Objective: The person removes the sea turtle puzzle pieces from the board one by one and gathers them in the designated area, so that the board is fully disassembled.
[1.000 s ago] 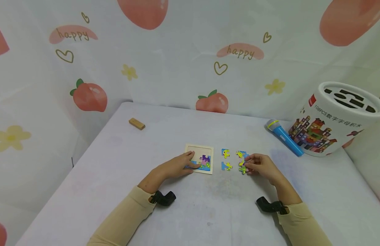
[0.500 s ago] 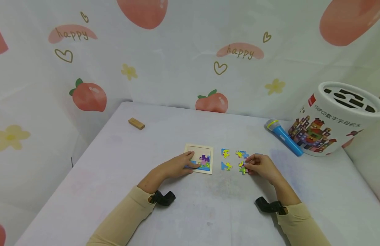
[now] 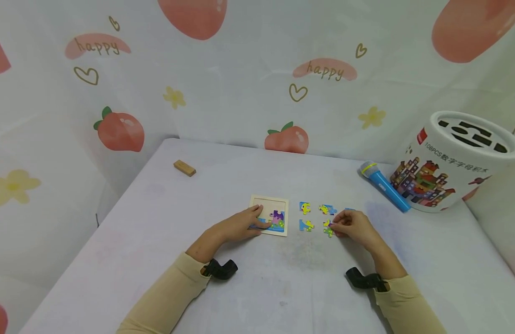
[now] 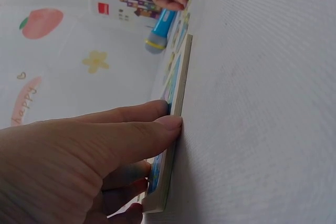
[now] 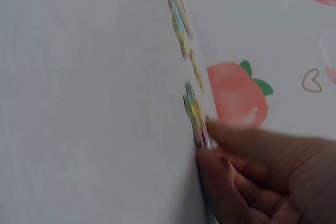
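Note:
A square wooden puzzle tray (image 3: 287, 215), part filled with blue, purple and green pieces, lies mid-table. My left hand (image 3: 240, 225) holds its left side, thumb at the near edge and fingers over the top. My right hand (image 3: 355, 225) pinches a green and yellow puzzle piece (image 3: 327, 228) by its right side, low over the table; the fingertips hide part of it. A fish-coloured yellow and blue piece (image 3: 305, 207), another blue-yellow piece (image 3: 306, 225) and a third one (image 3: 327, 209) lie between tray and right hand. Behind the right fingers a bit of blue (image 3: 349, 209) shows.
A blue toy microphone (image 3: 384, 185) leans by a large white block bucket (image 3: 449, 171) at the back right. A small wooden block (image 3: 184, 168) lies at the back left. A printed cloth (image 3: 224, 93) hangs behind the table.
The right fingers have shifted slightly down and off the upper right piece, baring more of it; a bit of blue now shows behind them. The left hand and tray stay put.

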### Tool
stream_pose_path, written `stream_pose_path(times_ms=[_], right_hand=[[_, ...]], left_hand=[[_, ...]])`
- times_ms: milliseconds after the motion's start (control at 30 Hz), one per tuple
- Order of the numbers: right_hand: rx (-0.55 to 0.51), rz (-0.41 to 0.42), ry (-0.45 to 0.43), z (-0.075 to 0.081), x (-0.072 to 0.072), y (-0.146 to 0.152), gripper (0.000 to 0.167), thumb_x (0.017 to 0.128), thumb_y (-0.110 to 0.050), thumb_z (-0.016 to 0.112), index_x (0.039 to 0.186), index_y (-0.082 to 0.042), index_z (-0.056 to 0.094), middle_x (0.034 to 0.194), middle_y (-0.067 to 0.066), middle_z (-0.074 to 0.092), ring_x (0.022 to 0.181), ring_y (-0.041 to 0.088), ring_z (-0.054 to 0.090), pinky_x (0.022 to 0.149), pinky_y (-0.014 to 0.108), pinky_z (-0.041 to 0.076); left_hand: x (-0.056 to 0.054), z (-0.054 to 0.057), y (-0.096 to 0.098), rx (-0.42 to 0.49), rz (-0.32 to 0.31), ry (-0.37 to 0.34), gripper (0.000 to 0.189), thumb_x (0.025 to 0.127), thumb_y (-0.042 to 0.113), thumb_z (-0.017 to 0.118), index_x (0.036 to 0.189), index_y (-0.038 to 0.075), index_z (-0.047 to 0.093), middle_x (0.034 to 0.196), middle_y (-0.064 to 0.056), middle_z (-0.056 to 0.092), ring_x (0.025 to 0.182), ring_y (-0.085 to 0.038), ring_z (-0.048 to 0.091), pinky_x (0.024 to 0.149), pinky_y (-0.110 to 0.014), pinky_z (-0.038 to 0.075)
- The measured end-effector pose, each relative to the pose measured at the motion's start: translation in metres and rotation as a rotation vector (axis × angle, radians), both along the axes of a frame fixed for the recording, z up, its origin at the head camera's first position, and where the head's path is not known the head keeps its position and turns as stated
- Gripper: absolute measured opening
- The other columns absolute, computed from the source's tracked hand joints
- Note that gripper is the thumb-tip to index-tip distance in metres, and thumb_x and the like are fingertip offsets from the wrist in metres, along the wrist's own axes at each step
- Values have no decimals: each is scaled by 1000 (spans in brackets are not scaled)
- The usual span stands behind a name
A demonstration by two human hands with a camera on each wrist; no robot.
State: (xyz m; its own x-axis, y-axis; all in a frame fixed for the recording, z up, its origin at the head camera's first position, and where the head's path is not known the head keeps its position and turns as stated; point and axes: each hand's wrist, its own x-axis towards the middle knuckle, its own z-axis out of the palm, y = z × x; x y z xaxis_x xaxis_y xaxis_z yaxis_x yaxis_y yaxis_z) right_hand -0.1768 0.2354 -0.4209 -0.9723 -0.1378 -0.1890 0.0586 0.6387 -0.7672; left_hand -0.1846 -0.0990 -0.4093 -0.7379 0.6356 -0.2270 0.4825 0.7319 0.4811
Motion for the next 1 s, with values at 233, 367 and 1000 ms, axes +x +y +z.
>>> stream_pose_path(times_ms=[233, 367, 1000], right_hand=[[81, 138, 31, 6, 4, 6, 35, 76, -14, 77, 101, 5, 62, 81, 6, 56, 72, 14, 48, 59, 19, 43], [88, 175, 30, 8, 4, 6, 38, 75, -14, 77, 103, 5, 61, 83, 6, 55, 74, 14, 48, 60, 18, 43], [98, 211, 62, 2, -1, 10, 25, 80, -7, 71, 100, 5, 63, 82, 6, 56, 73, 13, 50, 61, 19, 44]], left_hand=[[0, -1, 0, -2, -1, 6, 34, 93, 23, 56, 127, 22, 58, 153, -16, 22, 144, -31, 15, 115, -46, 22], [0, -1, 0, -6, 3, 4, 34, 93, 24, 57, 128, 23, 57, 153, -15, 21, 144, -30, 15, 115, -45, 22], [-2, -3, -1, -6, -10, 10, 35, 93, 23, 58, 128, 22, 58, 153, -16, 22, 144, -31, 16, 115, -45, 23]])
